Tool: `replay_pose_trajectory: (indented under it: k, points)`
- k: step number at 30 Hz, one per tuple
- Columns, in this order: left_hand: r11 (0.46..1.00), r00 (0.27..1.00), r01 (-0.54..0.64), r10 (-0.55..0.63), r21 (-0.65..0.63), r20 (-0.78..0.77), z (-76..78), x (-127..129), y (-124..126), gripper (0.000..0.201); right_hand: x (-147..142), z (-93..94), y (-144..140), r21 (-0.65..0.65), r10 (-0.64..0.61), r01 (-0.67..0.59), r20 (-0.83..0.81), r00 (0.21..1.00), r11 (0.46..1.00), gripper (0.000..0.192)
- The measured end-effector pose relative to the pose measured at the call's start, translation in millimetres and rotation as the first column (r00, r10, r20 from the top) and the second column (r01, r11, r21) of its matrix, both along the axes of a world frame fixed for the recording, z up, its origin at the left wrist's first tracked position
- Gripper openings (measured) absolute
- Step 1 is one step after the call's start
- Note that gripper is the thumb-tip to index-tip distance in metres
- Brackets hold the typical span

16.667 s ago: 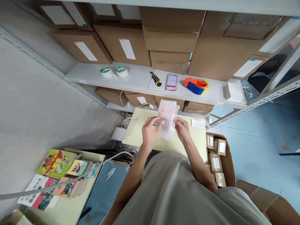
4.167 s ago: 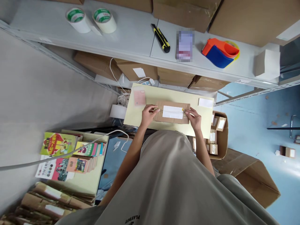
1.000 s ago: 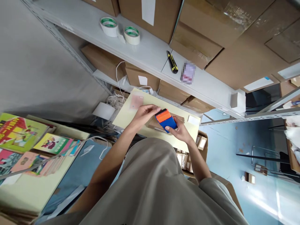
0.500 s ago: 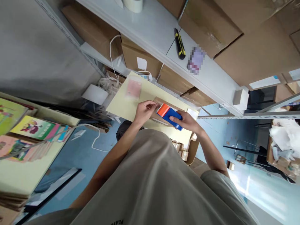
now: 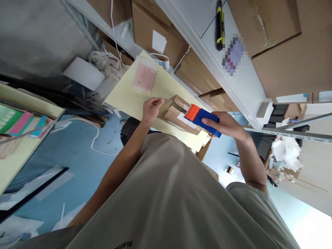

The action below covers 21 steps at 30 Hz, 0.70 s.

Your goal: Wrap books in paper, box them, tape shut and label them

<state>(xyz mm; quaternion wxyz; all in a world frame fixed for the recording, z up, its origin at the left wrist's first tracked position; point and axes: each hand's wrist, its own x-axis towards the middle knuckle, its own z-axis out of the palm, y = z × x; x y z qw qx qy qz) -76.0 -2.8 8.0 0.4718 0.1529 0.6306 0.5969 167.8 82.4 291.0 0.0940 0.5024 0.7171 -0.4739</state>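
Note:
My right hand (image 5: 225,124) is wrapped round the blue body of a tape dispenser (image 5: 204,119) with an orange head. From that head a strip of clear tape (image 5: 172,103) runs left to my left hand (image 5: 151,110), whose thumb and fingers pinch its end. Under the strip lies a small brown cardboard box (image 5: 178,119) with a white label, on the pale yellow tabletop (image 5: 121,91). Whether the tape touches the box I cannot tell. A flat pink-and-clear packet (image 5: 145,74) rests on the table beyond my left hand.
A grey shelf (image 5: 207,65) crosses above the table, bearing a yellow-black utility knife (image 5: 220,27), a pixelated item (image 5: 233,55) and large cartons (image 5: 290,69). More cartons (image 5: 198,72) stand below it. Books (image 5: 20,121) lie on the left table; a white cable (image 5: 94,138) hangs there.
My hands have moved apart, the right one going right with the tape dispenser and the left one slightly left. A length of tape now spans between them, and the box shows more. The view has shifted.

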Motion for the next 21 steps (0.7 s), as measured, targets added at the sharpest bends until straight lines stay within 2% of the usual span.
replay_pose_trajectory:
  k: [6,12,21]
  points:
    - [0.999,0.991,-0.003,0.007,-0.032,0.134,-13.8,0,5,0.033,-38,6.4,8,-0.043,0.005,-0.004,0.026,1.0,0.999,0.072]
    - [0.991,0.981,-0.009,0.034,-0.132,0.188,-18.4,8,5,0.029,-73,0.6,11,-0.028,0.019,-0.016,0.101,0.995,0.999,0.075]
    - [0.99,0.972,0.014,0.019,-0.139,0.233,-24.0,29,11,0.028,-86,1.6,22,0.03,0.051,-0.06,0.225,0.973,0.998,0.077]
